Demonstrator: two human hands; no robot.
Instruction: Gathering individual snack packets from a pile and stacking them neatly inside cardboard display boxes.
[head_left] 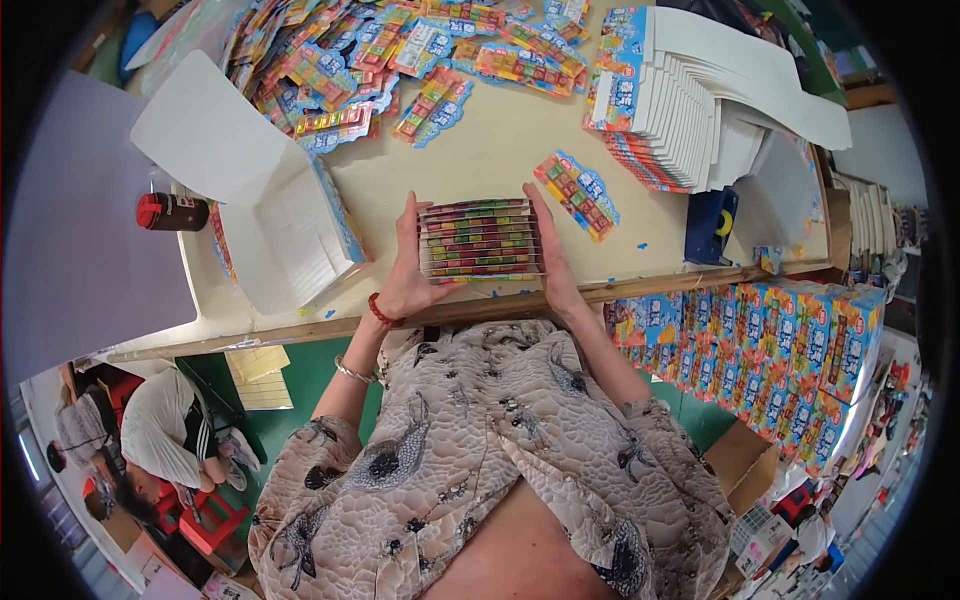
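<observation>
While fingers (409, 222) clasp packs (480, 240), an open box (280, 240) sits just left.

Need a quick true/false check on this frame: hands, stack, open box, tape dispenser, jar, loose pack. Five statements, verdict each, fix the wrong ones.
1. The left hand and right hand hold a stack of colourful packs between them. True.
2. The red-lidded jar is at the right end of the table. False: it is at the left, beside the open white box.
3. The blue tape dispenser is on the right side of the table. True.
4. A red bracelet is on the right wrist. False: it is on the left wrist.
5. A loose pack lies on the table beyond the right hand, apart from the big pile. True.
</observation>
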